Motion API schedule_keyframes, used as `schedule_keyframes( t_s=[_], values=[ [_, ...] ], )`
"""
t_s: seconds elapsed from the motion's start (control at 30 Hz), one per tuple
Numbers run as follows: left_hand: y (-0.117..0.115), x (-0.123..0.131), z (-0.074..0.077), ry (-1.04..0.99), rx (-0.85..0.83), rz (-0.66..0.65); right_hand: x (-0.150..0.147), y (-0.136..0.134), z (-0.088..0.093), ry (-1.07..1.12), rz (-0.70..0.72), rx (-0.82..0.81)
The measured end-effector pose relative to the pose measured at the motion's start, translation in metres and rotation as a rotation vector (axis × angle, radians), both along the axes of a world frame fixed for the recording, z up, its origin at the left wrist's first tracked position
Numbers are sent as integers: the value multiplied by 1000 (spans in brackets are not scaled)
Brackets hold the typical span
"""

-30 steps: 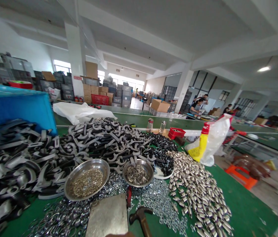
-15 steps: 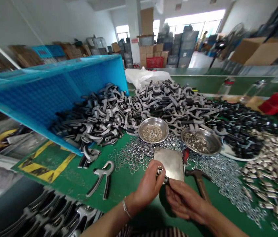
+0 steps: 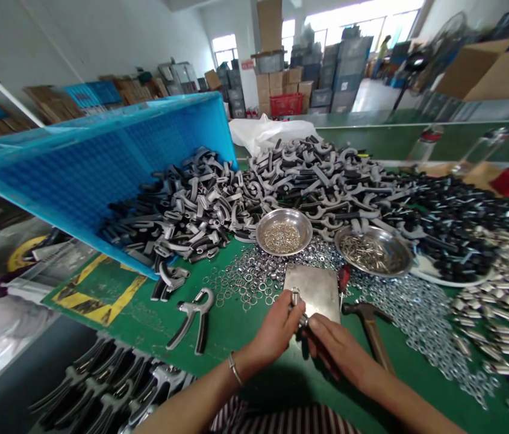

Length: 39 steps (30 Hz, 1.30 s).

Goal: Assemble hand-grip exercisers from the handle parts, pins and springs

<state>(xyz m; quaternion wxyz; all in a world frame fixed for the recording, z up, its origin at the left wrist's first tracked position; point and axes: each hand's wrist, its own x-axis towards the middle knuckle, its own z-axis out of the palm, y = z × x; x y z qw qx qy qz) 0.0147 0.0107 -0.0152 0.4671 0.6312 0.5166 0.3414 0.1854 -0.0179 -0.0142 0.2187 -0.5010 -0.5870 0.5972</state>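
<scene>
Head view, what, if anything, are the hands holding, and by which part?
The left hand grips a small shiny metal piece below its exposed upper end. The right hand is beside it; whether that hand grips too cannot be told.

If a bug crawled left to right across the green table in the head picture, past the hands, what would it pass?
Yellow-and-black tape, V-shaped handgrip, left hand, right hand, pile of shiny cylinders.

Left of lower centre, bare green tabletop (image 3: 238, 330) leaves a passage between the spring grip (image 3: 194, 308) and the left hand (image 3: 276, 325). A hammer (image 3: 375, 339) blocks the lower right; two steel bowls (image 3: 284, 215) obstruct the middle.
</scene>
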Motion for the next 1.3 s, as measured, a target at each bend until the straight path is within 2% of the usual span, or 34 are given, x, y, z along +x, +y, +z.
schedule_keyframes(
  t_s=[0.07, 0.1, 0.17, 0.2, 0.27, 0.37, 0.4, 0.43, 0.57, 0.6, 0.67, 0.73, 0.77, 0.8, 0.9, 0.93, 1.0, 1.1, 1.17, 1.23, 1.3],
  values=[
    [3, 5, -1, -141, -242, 22, 5, 5, 0, -290, 18, 392],
    [3, 8, -2, -191, -326, 20, 6, 6, -1, -383, 26, 535],
    [3, 12, -1, -177, -311, 45, 5, 7, -5, -429, 25, 634],
    [2, 13, 0, -116, -218, 80, 3, 5, -7, -378, 6, 595],
    [0, 14, 4, 49, 25, 129, -5, -1, -12, -154, -52, 363],
    [0, 11, 9, 206, 270, 39, -13, -8, -13, 244, -70, -126],
    [1, 11, 9, 225, 303, -9, -13, -8, -12, 301, -50, -214],
    [2, 11, 9, 230, 319, -41, -10, -7, -11, 301, -36, -224],
    [7, 18, 3, 199, 273, 6, 6, 1, -4, 74, -195, 152],
    [7, 20, 2, 197, 271, 18, 8, 1, -3, 99, -234, 152],
    [7, 21, 4, 208, 293, -36, 9, -3, -3, 291, -234, -65],
    [5, 20, 7, 226, 316, -154, 9, -7, -3, 486, -156, -327],
    [4, 18, 8, 234, 318, -201, 9, -9, -4, 508, -117, -369],
    [5, 17, 9, 242, 314, -230, 10, -9, -4, 465, -85, -328],
    [14, 19, 9, 303, 299, -245, 16, -6, -4, 97, -51, 57],
    [20, 22, 8, 347, 304, -263, 19, -4, -4, -44, -49, 168],
    [39, 27, 5, 462, 359, -356, 24, -2, -4, -300, -38, 288],
    [72, 33, 2, 659, 456, -576, 36, -6, -6, -520, -44, 356],
    [90, 38, 4, 763, 465, -659, 53, -17, -8, -525, -99, 359],
    [107, 48, 10, 817, 469, -656, 75, -34, -6, -494, -168, 329],
    [126, 69, 16, 812, 523, -604, 97, -52, 1, -478, -227, 322]
  ],
)
